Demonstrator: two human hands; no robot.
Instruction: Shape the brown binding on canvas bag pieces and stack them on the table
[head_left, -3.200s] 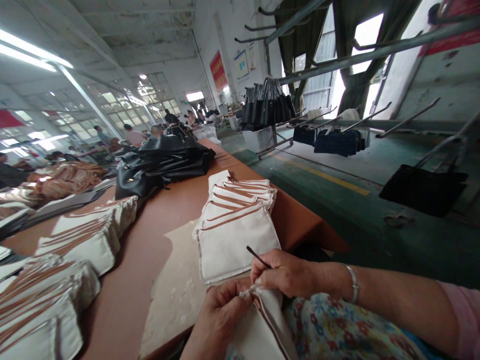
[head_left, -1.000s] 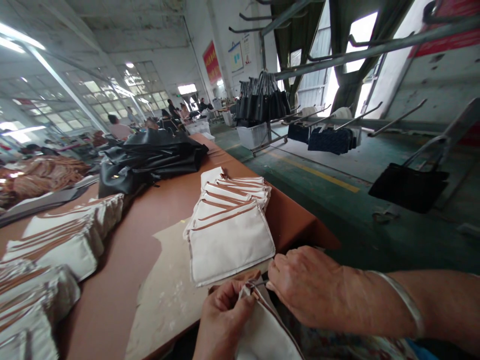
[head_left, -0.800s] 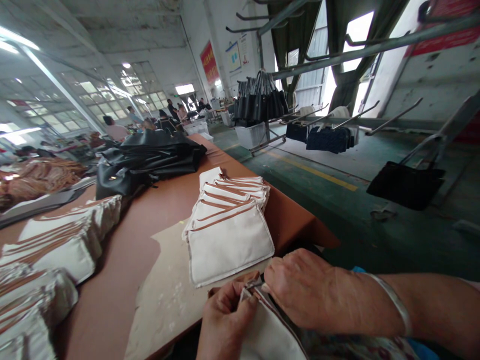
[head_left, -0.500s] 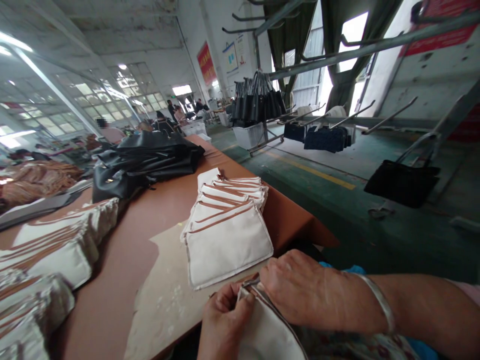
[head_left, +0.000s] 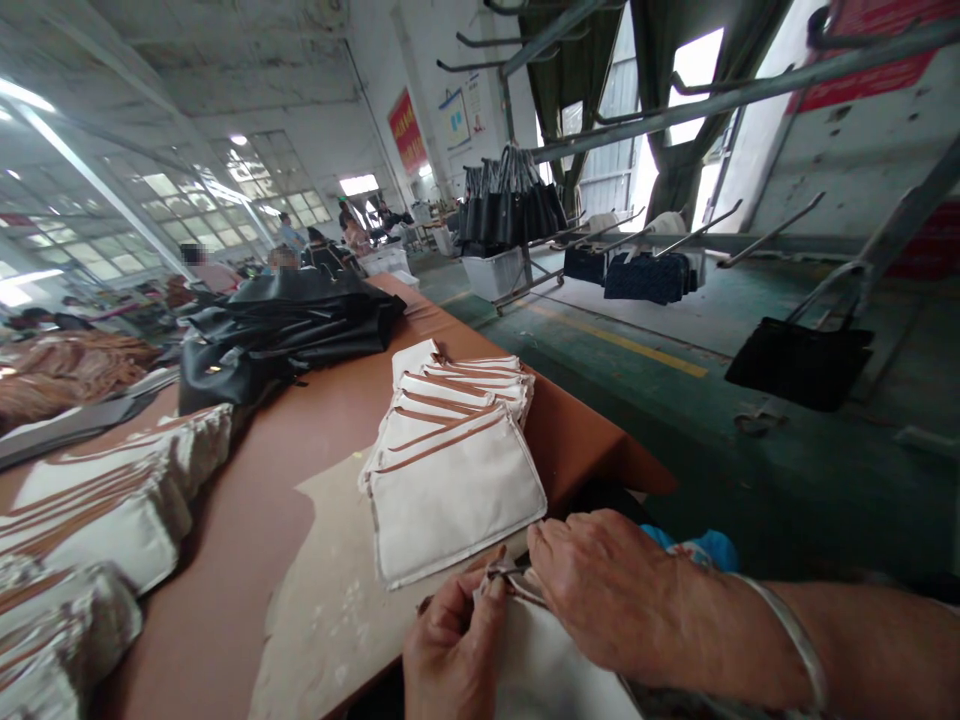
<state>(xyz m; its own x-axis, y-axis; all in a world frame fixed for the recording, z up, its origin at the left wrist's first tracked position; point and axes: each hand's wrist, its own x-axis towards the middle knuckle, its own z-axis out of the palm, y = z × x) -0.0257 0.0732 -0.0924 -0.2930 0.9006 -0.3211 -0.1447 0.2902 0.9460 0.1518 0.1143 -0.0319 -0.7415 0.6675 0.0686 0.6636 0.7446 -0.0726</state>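
Observation:
A cream fabric pouch [head_left: 559, 665] with brown trim along its opening is held low at the table's near edge. My left hand [head_left: 454, 640] pinches its top corner between thumb and fingers. Closed just to the right of that corner is my right hand [head_left: 600, 590], its fingers curled at the trimmed edge. A thin dark piece shows between the two hands; whether it is a tool or part of the pouch I cannot tell. Directly beyond my hands lies a fanned stack of similar cream pouches [head_left: 457, 500] with brown strips.
More cream pouches [head_left: 142, 530] are piled on the left of the brown-covered table [head_left: 247, 530]. Black leather-like material [head_left: 292, 330] is heaped farther back. At the right stands a metal rack [head_left: 637, 130] with black bags [head_left: 510, 205]. People sit and stand in the background.
My right hand has shifted slightly right and down along the pouch's edge. The left hand keeps its pinch on the corner. The view has moved a little.

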